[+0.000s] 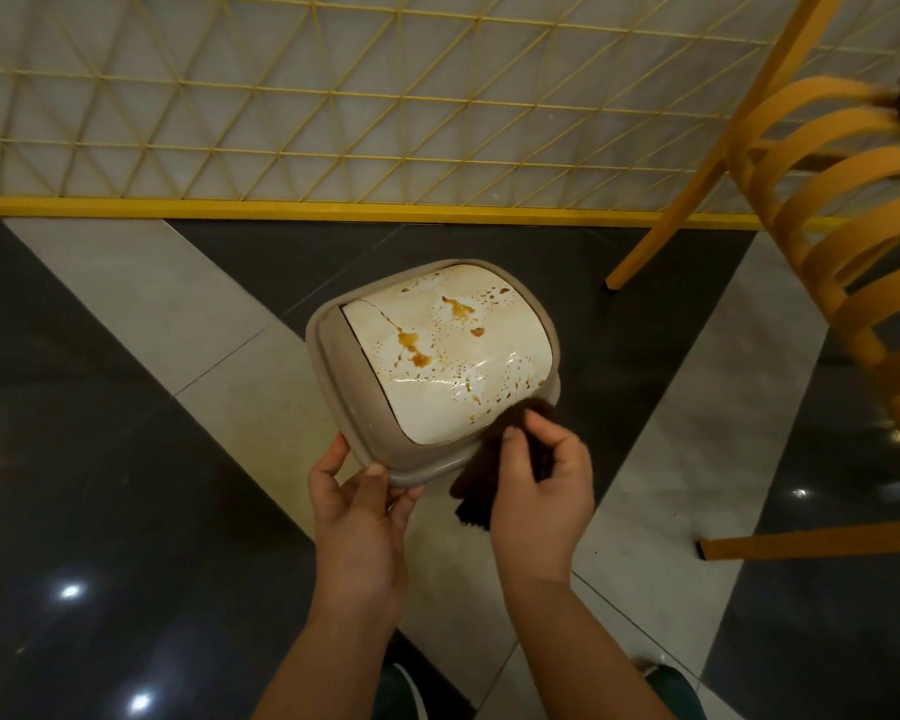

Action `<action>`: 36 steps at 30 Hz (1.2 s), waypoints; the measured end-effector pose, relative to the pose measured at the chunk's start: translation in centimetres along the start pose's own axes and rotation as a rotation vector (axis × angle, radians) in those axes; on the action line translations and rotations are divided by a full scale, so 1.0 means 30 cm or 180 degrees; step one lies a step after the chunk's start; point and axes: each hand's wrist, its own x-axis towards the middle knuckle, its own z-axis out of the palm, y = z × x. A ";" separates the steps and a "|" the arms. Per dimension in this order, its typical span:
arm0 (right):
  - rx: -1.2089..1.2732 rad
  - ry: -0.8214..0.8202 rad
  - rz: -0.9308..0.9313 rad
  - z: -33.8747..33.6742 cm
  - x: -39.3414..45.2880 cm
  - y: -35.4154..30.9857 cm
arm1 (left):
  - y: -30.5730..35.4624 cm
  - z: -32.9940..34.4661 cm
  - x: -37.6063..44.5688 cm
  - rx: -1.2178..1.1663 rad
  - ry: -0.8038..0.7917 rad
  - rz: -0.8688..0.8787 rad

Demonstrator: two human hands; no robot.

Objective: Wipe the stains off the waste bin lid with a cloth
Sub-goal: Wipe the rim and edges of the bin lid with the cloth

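Head view: left hand (pixel 357 504) grips waste bin lid (pixel 432 366) rim above floor; right hand (pixel 539 478) pinches dark cloth (pixel 494 459) at near corner. Brown stains (pixel 411 345) unwiped; press flat, sweep outward, brace rim.

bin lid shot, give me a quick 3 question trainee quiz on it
1. Which hand holds the dark cloth?
2. True or false: the white flap of the waste bin lid is already free of stains.
3. Where does the left hand grip the lid? A) its far edge B) its near rim C) the flap's middle

Key
1. The right hand, with its fingers pinching the cloth at the lid's near right corner.
2. False: brown stains and specks cover the flap.
3. B
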 end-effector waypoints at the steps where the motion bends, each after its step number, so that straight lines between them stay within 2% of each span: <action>1: -0.0055 -0.0115 -0.0094 0.011 -0.027 0.011 | 0.000 -0.001 0.001 -0.0002 0.0003 0.0009; 4: -0.0378 -0.0679 -0.0568 0.010 -0.089 0.028 | 0.003 0.001 0.005 0.0037 0.0007 0.0045; 7: -0.0941 -0.1055 -0.0990 -0.040 -0.018 0.027 | 0.002 -0.006 0.003 0.0024 0.0028 0.0051; 11: -0.1342 -0.0628 -0.0773 -0.106 0.097 0.034 | 0.000 -0.009 0.005 0.0002 0.0010 -0.0038; 13: -0.1510 -0.0579 -0.0943 -0.101 0.069 0.053 | -0.002 -0.002 0.001 -0.0024 0.0024 -0.0017; 17: -0.1742 -0.1360 -0.1784 -0.030 -0.091 0.086 | -0.002 0.002 -0.004 -0.0043 0.0015 0.0017; 21: -0.2137 -0.1788 -0.2313 -0.021 -0.087 0.064 | 0.010 -0.018 0.002 0.0012 -0.0021 0.0012; 23: -0.2334 -0.1782 -0.2304 -0.071 -0.018 0.052 | 0.014 -0.021 0.005 -0.0020 -0.0009 -0.0002; 27: -0.2331 -0.1033 -0.1937 -0.132 0.069 0.039 | 0.007 -0.023 0.006 -0.0052 -0.0038 0.0013; 29: -0.2355 -0.1147 -0.2024 -0.106 0.022 0.046 | 0.003 -0.019 0.005 -0.0105 -0.0054 0.0008; 32: -0.2303 -0.1662 -0.2072 -0.049 -0.088 0.057 | 0.008 -0.015 -0.002 -0.0120 -0.0057 -0.0023; 36: -0.2325 -0.1954 -0.2443 -0.002 -0.105 0.079 | 0.018 -0.039 0.009 0.0024 -0.0037 -0.0039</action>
